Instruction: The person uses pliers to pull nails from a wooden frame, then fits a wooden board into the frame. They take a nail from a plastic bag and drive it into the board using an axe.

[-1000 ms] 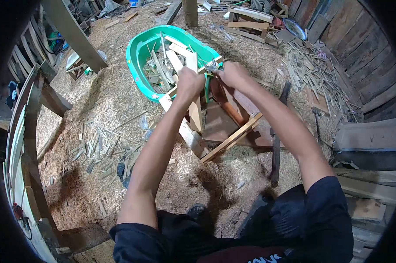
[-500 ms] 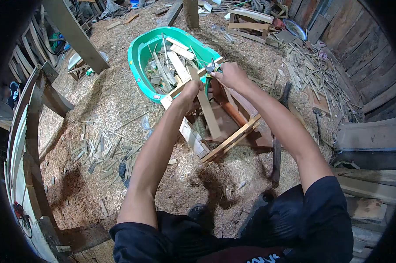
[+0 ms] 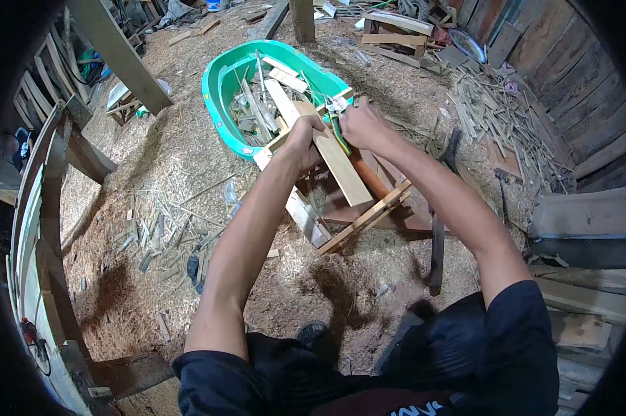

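Note:
My left hand (image 3: 303,142) is wrapped round a pale wooden board (image 3: 342,168), which slants over a wooden frame (image 3: 363,225). Just to its right, my right hand (image 3: 363,125) is closed beside pliers (image 3: 338,122) with green and yellow handles. The pliers' metal head lies near the board's upper part; what the fingers grip is partly hidden. Beyond both hands stands a green tub (image 3: 219,118) holding wood offcuts. A reddish-brown wooden piece (image 3: 368,175) shows inside the frame, under my right wrist.
Wood shavings and scraps cover the ground (image 3: 278,291). A dark bar (image 3: 436,260) lies right of the frame. At the left stands a curved wooden structure (image 3: 49,277); a post (image 3: 122,62) rises behind it. Stacked boards (image 3: 583,291) line the right side. Part of a person (image 3: 22,147) shows far left.
The pale board has turned and its near end has shifted right. The pliers now point differently, with their handles swung down toward me. My right hand has moved slightly down and left.

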A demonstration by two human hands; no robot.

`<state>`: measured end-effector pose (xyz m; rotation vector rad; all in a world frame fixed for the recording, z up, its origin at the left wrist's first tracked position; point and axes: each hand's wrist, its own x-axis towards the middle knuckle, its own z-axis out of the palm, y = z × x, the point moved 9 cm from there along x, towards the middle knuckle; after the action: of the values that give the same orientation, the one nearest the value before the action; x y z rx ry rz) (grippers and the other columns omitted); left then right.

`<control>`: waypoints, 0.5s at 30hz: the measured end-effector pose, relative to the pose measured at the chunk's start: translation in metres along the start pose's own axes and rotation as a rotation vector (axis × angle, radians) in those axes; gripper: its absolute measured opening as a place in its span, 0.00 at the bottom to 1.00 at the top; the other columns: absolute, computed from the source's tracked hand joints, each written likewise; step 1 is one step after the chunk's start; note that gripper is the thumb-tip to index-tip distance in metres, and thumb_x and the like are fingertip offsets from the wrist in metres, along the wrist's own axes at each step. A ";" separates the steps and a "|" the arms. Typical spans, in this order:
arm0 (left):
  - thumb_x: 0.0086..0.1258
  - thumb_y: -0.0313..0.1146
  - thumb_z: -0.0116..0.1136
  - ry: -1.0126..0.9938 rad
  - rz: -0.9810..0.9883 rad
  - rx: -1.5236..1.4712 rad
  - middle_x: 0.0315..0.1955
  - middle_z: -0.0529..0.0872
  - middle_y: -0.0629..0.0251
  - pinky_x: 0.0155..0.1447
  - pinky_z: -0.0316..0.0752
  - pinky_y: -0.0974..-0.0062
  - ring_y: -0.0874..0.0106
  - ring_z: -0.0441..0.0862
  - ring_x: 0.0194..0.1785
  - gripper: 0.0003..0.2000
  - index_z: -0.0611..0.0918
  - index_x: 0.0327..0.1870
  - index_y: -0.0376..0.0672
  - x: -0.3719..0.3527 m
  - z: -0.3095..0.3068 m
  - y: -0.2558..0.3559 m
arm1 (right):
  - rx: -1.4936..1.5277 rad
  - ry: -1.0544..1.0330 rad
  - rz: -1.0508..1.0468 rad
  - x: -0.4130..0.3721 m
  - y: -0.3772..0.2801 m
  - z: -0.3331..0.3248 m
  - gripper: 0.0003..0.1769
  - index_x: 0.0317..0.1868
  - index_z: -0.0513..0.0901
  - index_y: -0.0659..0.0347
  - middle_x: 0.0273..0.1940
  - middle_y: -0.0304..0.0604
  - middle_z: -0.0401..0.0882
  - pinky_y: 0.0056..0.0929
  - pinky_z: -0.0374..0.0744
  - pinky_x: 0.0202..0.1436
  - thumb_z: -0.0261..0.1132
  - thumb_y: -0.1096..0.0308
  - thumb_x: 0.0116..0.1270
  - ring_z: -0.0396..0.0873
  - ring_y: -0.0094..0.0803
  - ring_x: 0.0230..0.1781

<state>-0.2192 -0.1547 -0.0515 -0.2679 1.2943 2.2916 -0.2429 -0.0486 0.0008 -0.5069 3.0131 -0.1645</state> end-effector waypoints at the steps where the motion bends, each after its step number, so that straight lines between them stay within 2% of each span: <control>1: 0.60 0.32 0.46 -0.007 -0.010 0.011 0.38 0.80 0.49 0.53 0.83 0.54 0.55 0.83 0.39 0.15 0.74 0.45 0.34 0.004 -0.004 -0.002 | 0.054 -0.002 0.032 -0.001 0.002 -0.002 0.32 0.62 0.75 0.76 0.59 0.78 0.71 0.56 0.81 0.59 0.59 0.54 0.71 0.80 0.69 0.54; 6: 0.60 0.33 0.47 0.003 -0.017 -0.001 0.38 0.79 0.50 0.55 0.81 0.51 0.54 0.82 0.41 0.15 0.74 0.46 0.34 0.014 -0.009 0.000 | 0.195 -0.046 0.106 -0.008 0.009 -0.009 0.43 0.65 0.73 0.76 0.67 0.83 0.62 0.51 0.76 0.68 0.59 0.42 0.65 0.77 0.68 0.60; 8: 0.60 0.34 0.47 -0.029 -0.026 0.022 0.37 0.78 0.51 0.54 0.80 0.51 0.55 0.81 0.41 0.15 0.73 0.46 0.36 0.015 -0.009 0.001 | 0.190 -0.072 0.065 -0.006 0.009 -0.007 0.46 0.65 0.73 0.76 0.67 0.83 0.62 0.49 0.76 0.68 0.61 0.39 0.62 0.77 0.67 0.61; 12: 0.60 0.35 0.46 -0.018 -0.030 0.038 0.42 0.81 0.47 0.56 0.81 0.50 0.54 0.83 0.44 0.20 0.74 0.50 0.31 0.015 -0.012 0.001 | 0.232 -0.196 0.019 -0.007 0.007 -0.010 0.52 0.66 0.73 0.75 0.67 0.83 0.62 0.46 0.77 0.68 0.66 0.35 0.56 0.77 0.65 0.62; 15: 0.61 0.35 0.45 -0.022 -0.046 0.065 0.46 0.81 0.45 0.57 0.81 0.50 0.52 0.84 0.47 0.24 0.73 0.56 0.29 0.018 -0.013 0.001 | 0.203 -0.198 0.012 -0.004 0.008 -0.007 0.56 0.67 0.71 0.77 0.68 0.83 0.62 0.43 0.78 0.67 0.70 0.36 0.51 0.78 0.63 0.61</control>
<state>-0.2362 -0.1599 -0.0652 -0.2468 1.3343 2.2038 -0.2426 -0.0389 0.0067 -0.4557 2.7666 -0.3893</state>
